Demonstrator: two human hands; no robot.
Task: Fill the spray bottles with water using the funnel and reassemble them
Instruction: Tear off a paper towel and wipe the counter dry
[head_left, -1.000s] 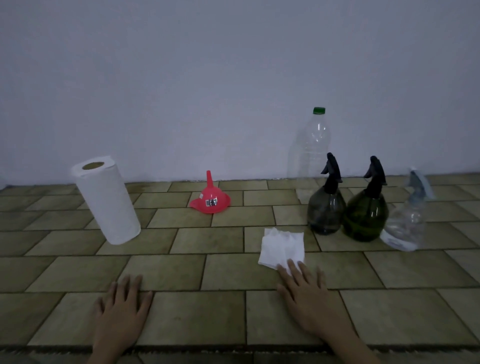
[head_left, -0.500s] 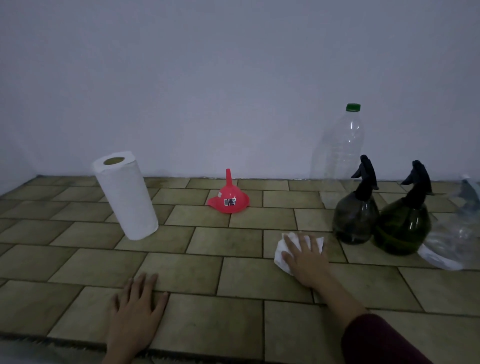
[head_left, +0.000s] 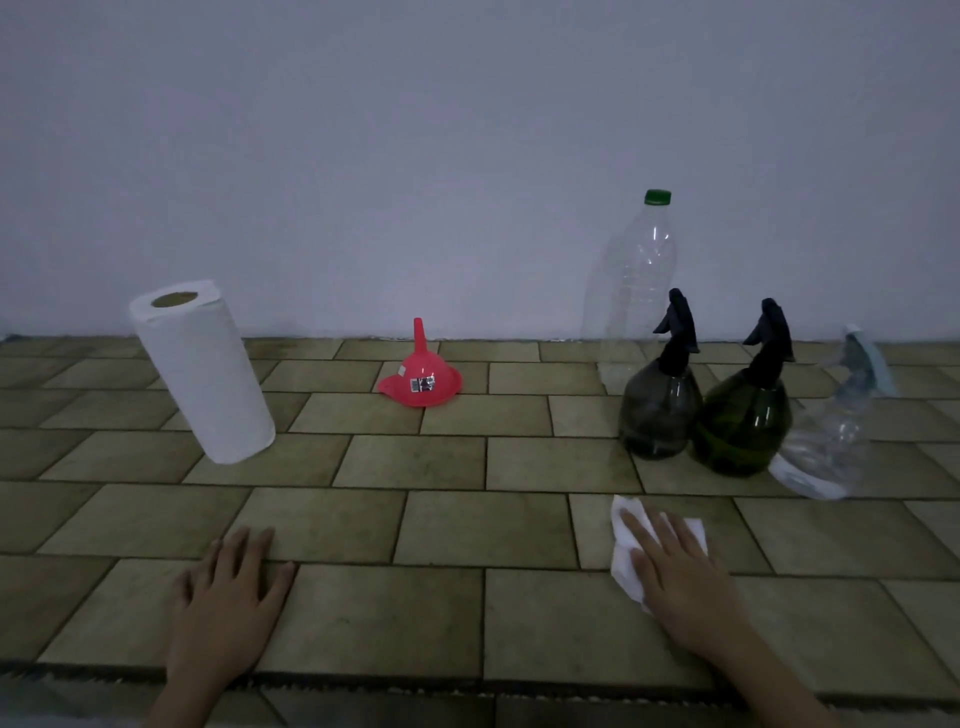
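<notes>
White tissue (head_left: 626, 551) under flat right hand (head_left: 680, 577) (near floor edge)

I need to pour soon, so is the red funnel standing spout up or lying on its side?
Spout up. The red funnel sits upside down, wide rim flat on the tiled surface, narrow spout pointing straight up.

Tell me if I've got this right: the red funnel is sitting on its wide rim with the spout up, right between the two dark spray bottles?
Not quite. The red funnel does rest on its wide rim with the spout up, but the head view shows it standing alone, between the paper towel roll and the two dark spray bottles, well left of them.
</notes>
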